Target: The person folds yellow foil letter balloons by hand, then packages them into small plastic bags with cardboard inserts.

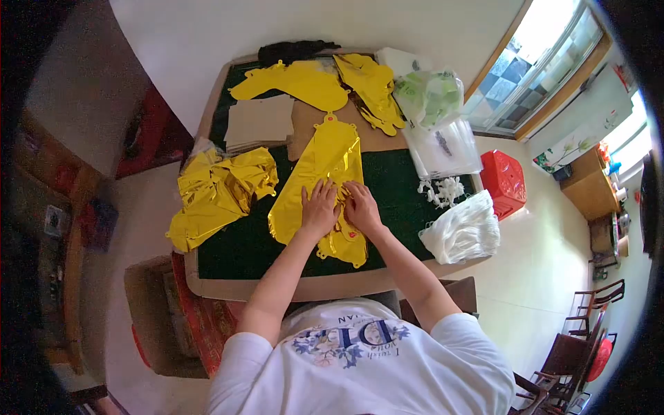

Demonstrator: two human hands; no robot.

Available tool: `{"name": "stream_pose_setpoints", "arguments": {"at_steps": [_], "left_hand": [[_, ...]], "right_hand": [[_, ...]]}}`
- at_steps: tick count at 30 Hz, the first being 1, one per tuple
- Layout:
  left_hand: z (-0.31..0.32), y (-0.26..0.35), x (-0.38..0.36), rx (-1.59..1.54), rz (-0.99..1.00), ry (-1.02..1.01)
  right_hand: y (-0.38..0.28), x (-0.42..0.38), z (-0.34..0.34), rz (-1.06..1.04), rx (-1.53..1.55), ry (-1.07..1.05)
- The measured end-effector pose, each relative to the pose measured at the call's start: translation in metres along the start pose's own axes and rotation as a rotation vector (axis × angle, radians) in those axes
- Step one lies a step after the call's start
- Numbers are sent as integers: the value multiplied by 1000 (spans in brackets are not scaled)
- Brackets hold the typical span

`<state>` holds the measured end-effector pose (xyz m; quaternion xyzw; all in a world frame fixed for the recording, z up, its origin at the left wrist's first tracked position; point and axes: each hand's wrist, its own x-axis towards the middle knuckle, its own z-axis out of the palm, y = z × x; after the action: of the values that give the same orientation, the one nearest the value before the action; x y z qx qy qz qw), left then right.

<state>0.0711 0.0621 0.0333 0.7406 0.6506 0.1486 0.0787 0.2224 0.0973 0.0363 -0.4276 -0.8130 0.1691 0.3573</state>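
Observation:
A flat gold foil balloon point(321, 155) lies lengthwise on the dark green table top in front of me. My left hand point(320, 209) rests palm down on its lower half, fingers spread. Beside it, my right hand point(362, 209) lies on the foil with its fingers slightly bent and apart. Between the two hands the foil is wrinkled. A small red mark shows on the balloon near my right wrist, and another at its top tab.
Crumpled gold foil balloons point(221, 190) lie at left, with more foil point(297, 79) at the back. A stack of grey card point(259, 121), clear plastic bags point(443, 149), white ties point(443, 191) and a white strand bundle point(462, 228) surround the work. A red stool point(503, 183) stands right.

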Motion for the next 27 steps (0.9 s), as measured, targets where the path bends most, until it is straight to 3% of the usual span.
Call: {"name": "stream_pose_setpoints", "arguments": {"at_steps": [19,25,27], "left_hand": [[-19,-11,-7,124,30,-235],[-29,-33,-27,120,-128,-119],[-17,-58,-42,-6,-336,105]], "right_hand": [[0,-2,3,-26,-41,9],[0,-3,2,-15,-38,-8],[0,-2,3,-18,-40,-6]]}}
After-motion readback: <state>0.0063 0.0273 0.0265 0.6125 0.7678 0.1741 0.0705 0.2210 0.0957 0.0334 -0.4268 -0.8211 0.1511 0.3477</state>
